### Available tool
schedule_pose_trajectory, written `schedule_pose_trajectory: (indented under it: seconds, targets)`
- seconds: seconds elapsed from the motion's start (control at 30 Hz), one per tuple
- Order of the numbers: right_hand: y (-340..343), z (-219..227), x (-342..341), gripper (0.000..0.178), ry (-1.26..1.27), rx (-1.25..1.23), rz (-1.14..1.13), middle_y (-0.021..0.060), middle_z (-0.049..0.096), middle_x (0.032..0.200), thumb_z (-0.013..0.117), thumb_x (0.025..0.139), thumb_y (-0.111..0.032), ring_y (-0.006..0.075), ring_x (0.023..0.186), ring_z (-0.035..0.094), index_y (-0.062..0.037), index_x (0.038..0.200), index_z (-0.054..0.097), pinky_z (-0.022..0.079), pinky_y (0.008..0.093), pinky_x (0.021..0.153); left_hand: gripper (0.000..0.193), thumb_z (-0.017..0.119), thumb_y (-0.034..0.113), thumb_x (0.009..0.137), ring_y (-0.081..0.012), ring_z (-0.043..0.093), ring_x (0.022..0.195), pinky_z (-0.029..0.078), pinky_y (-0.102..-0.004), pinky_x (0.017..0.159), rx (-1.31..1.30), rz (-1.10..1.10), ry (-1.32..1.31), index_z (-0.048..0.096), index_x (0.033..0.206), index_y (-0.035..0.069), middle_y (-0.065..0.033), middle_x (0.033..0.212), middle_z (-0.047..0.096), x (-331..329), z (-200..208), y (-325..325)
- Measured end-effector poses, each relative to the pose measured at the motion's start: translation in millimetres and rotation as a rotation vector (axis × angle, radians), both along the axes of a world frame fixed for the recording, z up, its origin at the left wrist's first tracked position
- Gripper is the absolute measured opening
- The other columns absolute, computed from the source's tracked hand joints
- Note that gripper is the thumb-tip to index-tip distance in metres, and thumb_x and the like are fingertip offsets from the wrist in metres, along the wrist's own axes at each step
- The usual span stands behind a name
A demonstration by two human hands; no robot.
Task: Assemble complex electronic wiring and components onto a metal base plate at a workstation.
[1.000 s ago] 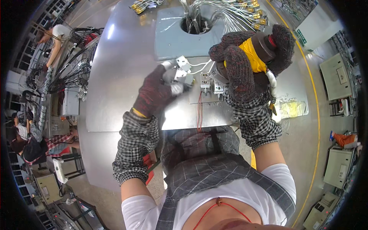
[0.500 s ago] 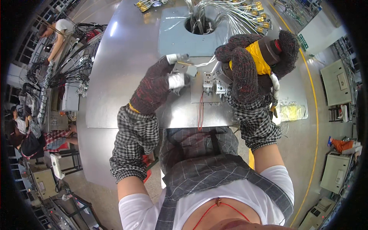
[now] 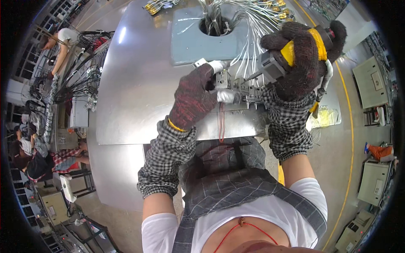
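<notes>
Viewpoint: looking straight down from the person's head, their chest and a grey checked apron at the bottom, a steel workbench (image 3: 135, 109) ahead.
Sleeves: both forearms wear black-and-white checked sleeve covers reaching up to the gloves.
Left hand (image 3: 192, 99): in a dark knitted glove with white fingertips, fingers curled closed around a small grey socket module (image 3: 223, 80) at the near middle of the bench.
Socket module: pinched between thumb and fingers, face up, lying just left of a short row of similar grey modules (image 3: 249, 90) on the bench.
Red wires (image 3: 221, 120): a thin bundle hanging down from the held module over the bench's front edge.
Right hand (image 3: 301, 59): in a dark fuzzy glove, wrapped tight around a yellow and black power screwdriver (image 3: 280, 59).
Screwdriver: tilted, its metal bit pointing down-left at the row of modules, the tip very near or touching them; cannot tell which.
Farther on the bench: a grey plate (image 3: 190, 40) with a round hole, and a fan of pale wires (image 3: 249, 17) with brass ends coming out of it.
Far left: another person (image 3: 59, 42) bending over bundles of dark cables.
</notes>
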State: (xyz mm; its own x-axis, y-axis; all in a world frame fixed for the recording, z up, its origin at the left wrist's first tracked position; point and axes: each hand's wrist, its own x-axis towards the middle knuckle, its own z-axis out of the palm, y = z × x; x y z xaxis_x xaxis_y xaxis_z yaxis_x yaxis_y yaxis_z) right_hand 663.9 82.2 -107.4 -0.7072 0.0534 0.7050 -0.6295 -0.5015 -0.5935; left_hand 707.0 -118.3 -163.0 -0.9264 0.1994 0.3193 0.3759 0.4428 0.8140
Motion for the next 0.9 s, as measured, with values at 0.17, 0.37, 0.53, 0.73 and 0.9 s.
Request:
schedule_pose_trajectory:
  seconds: [0.17,0.37,0.53,0.73,0.9]
  targets:
    - [-14.9,-1.4,-2.5,0.077,0.188,0.034,-0.190,0.0217,0.066,0.095,0.070,0.088,-0.006,0.0294,0.076,0.069,-0.0124,0.145,0.019,0.057,0.0322,0.058,0.068,0.087,0.033,0.067,-0.0224,0.066,0.090,0.053,-0.0348,0.078,0.060,-0.019,-0.072,0.062,0.124,0.005,-0.0119,0.101,0.068,-5.7,-14.2,-8.7]
    - [1.6,-3.8,-2.3,0.040,0.079,0.141,-0.243,0.0160,0.068,0.096,0.062,0.096,-0.026,0.0243,0.078,0.069,-0.0011,0.125,0.051,0.059,0.0397,0.073,0.070,0.088,0.037,0.067,-0.0196,0.068,0.099,0.053,-0.0328,0.086,-0.192,-0.073,0.071,0.063,0.124,0.004,-0.0147,0.109,0.070,-11.8,3.1,16.1]
    - [1.1,-6.9,-6.1,0.053,0.236,0.011,-0.235,0.0159,0.069,0.090,0.061,0.096,-0.014,0.0190,0.079,0.065,-0.0095,0.142,0.034,0.055,0.0437,0.081,0.073,0.090,0.036,0.066,-0.0230,0.070,0.095,0.054,-0.0342,0.084,-0.178,-0.020,-0.090,0.062,0.126,0.006,-0.0147,0.106,0.070,-5.2,-3.7,-3.4]
    - [-28.1,2.4,31.5,0.080,-0.179,-0.056,-0.094,0.0130,0.061,0.106,0.064,0.090,0.000,0.0221,0.078,0.063,-0.0307,0.149,0.020,0.054,0.0329,0.057,0.075,0.088,0.044,0.062,-0.0307,0.068,0.088,0.054,-0.0399,0.076,-0.312,-0.024,0.087,0.063,0.122,0.007,-0.0139,0.098,0.069,-6.3,-9.3,-1.5]
    - [-12.2,-11.1,18.1,0.066,-0.039,-0.058,0.089,0.0137,0.059,0.115,0.064,0.090,-0.005,0.0245,0.093,0.062,-0.0227,0.143,0.029,0.053,0.0358,0.076,0.071,0.088,0.044,0.062,-0.0332,0.068,0.092,0.054,-0.0426,0.077,-0.195,-0.076,0.019,0.063,0.118,0.008,-0.0160,0.099,0.069,-12.6,-12.5,2.7]
